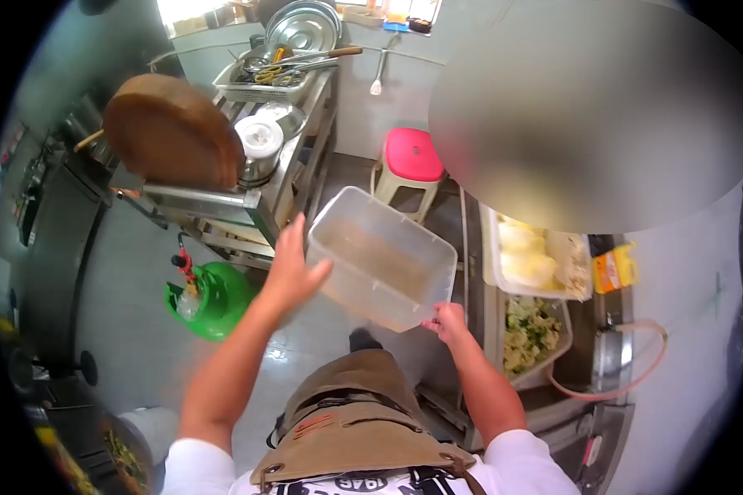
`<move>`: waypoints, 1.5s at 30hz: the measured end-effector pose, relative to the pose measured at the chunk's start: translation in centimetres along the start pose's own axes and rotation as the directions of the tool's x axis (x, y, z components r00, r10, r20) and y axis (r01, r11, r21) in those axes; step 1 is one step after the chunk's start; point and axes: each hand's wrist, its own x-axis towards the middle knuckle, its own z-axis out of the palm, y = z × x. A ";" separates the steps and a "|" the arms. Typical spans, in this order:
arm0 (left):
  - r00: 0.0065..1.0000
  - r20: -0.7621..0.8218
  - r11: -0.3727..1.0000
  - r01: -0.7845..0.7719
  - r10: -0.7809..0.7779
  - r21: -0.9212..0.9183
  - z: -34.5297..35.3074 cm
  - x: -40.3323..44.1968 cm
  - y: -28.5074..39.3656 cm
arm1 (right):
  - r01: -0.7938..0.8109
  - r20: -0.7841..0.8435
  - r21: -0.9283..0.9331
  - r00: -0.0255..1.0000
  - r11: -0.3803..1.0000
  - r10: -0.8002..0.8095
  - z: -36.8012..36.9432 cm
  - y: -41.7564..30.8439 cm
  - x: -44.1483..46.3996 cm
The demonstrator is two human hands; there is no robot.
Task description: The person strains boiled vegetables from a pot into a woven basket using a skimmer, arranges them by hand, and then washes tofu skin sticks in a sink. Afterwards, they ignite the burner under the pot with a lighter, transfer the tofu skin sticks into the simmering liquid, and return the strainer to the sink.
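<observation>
A clear rectangular plastic container (380,260) is held up in front of my body, tilted, above the floor. My right hand (447,322) pinches its near right corner. At the container's left side, my left hand (293,268) has its fingers stretched and thumb apart; whether the palm touches the wall I cannot tell. Nothing shows inside the container apart from a brownish tint seen through its bottom.
On the left, a metal table (264,206) bears a thick round wooden block (173,132), a lidded pot (258,148) and a utensil basket (264,91). A green gas cylinder (223,301) stands below. A pink-topped stool (413,157) is ahead. Chopped vegetables fill a tub (565,342) at right.
</observation>
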 end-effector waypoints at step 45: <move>0.415 0.907 0.920 0.378 -0.066 -0.106 13.7 0.4 -12.9 | -0.073 0.106 -0.243 0.989 0.967 0.101 -1.8 -4.4 -12.1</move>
